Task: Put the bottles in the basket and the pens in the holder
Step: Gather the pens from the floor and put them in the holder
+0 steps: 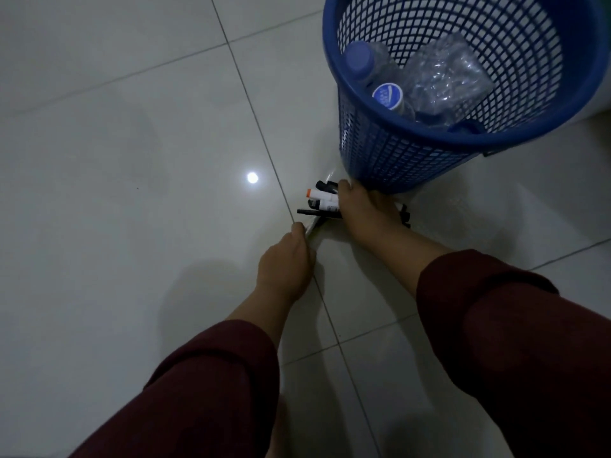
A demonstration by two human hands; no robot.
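A blue mesh basket (413,160) stands at the upper right. It holds clear plastic bottles: two with blue caps (386,95) and a crumpled one (446,77). At the basket's foot, my right hand (363,209) is closed over a bundle of pens (322,201) on the floor. White and black barrels, one with an orange tip, stick out to its left. A black piece (405,216) shows past the hand's right side; I cannot tell whether it is the holder. My left hand (286,262) pinches a thin pale pen (311,227) beside the bundle.
The floor is glossy pale tile with grout lines, and a lamp reflection (252,177) lies left of the pens. Something white (595,110) stands behind the basket at the right edge. My dark red sleeves fill the lower frame.
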